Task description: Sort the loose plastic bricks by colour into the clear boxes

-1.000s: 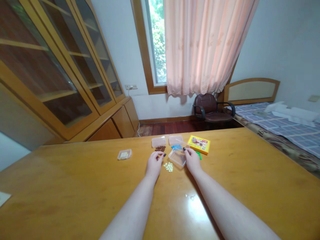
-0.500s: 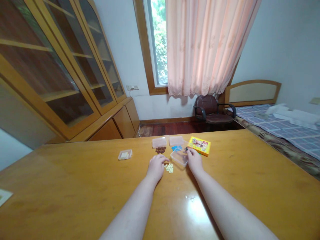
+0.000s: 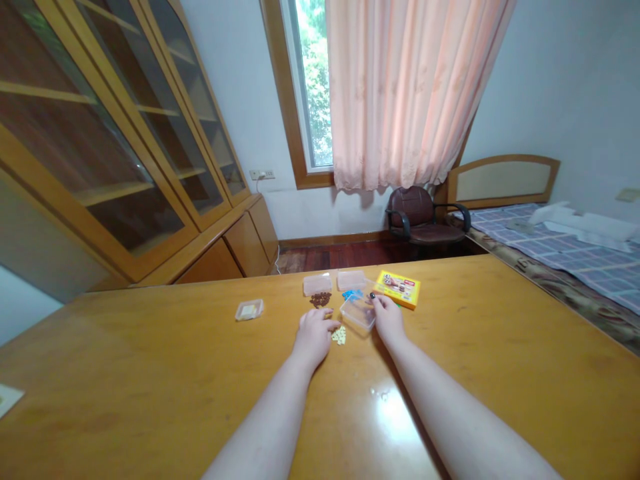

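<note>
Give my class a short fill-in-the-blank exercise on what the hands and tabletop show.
1. The pile of pieces just beyond the left hand is coloured ____.
2. The flat box beyond the right hand is coloured ____.
3. A clear container is held by the ____ hand.

Missing words: brown; yellow; right.

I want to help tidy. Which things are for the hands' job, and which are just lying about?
Likely the job:
clear container, in the right hand
cream pieces, by the left hand
brown pieces
blue pieces
yellow box, perhaps

Likely just lying about:
pale sheet
white bundle on the bed
</note>
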A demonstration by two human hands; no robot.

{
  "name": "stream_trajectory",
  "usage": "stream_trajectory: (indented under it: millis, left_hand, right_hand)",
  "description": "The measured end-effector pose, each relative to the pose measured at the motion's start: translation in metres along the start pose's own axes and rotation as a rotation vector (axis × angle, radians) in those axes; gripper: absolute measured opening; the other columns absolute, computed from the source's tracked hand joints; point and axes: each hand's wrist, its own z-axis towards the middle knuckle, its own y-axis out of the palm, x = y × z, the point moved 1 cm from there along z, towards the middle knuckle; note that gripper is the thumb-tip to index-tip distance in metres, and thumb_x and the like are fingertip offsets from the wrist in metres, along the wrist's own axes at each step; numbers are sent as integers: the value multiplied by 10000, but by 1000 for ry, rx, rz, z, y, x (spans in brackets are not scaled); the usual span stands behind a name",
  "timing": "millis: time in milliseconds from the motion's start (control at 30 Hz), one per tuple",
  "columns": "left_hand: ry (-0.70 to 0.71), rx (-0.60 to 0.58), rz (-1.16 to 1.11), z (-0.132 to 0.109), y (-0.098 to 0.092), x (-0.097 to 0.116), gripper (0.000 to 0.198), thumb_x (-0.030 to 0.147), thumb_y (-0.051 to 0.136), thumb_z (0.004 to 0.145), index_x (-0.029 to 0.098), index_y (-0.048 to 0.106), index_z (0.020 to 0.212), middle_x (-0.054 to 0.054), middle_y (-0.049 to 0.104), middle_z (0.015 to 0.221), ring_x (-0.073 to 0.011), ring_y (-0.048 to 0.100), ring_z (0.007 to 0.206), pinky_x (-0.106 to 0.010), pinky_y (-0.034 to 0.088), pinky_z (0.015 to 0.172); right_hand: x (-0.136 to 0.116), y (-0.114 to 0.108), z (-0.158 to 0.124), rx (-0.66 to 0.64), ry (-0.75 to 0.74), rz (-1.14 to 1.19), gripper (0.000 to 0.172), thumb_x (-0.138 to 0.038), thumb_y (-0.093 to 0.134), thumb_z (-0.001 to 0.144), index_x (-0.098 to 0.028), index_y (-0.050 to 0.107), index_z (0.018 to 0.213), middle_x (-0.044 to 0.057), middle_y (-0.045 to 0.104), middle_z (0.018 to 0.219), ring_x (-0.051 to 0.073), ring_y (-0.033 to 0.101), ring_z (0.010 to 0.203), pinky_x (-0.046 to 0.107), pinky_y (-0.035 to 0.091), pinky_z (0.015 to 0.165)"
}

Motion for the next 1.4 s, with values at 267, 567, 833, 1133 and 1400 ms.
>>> stream_trajectory:
  millis: [267,567,833,1133,1400]
  left_hand:
    - [-90,-23,-31,4,4,-4,345,136,487,819,290,702,1039,-19,629,1186,-219,520,1092,-362,390,953]
    - [-148,-30,-28,10,5,-9,212,244,547,847,312,708,967,2,674,1023,-182,553,966,-297,399,856]
    - [-193,-24,-41,10,3,-10,140,267,582,825,284,704,890,1,675,967,-172,552,947,-282,387,834]
    - [-236,-8,-40,11,4,-12,82,260,601,806,256,680,828,4,675,912,-178,557,904,-284,386,795]
    - [-231,-15,-34,12,8,-14,78,265,600,808,265,674,831,3,669,913,-183,558,904,-289,386,782]
  right_hand:
    - [7,0,5,-9,5,-26,459,-591,559,705,-155,661,802,46,659,649,189,572,574,277,427,555]
    - [0,0,-1,-5,-46,-100,463,-588,534,714,-150,666,788,53,668,668,205,598,599,290,440,579]
    - [-5,0,-2,-14,3,-114,424,-541,536,712,-150,668,807,55,676,689,211,612,603,296,444,592]
    - [-3,0,-2,-13,-13,-118,420,-536,533,721,-151,674,814,61,683,703,212,614,624,293,446,604]
    - [4,2,1,-17,-31,-83,389,-520,536,724,-162,670,793,55,689,713,205,610,595,293,455,589]
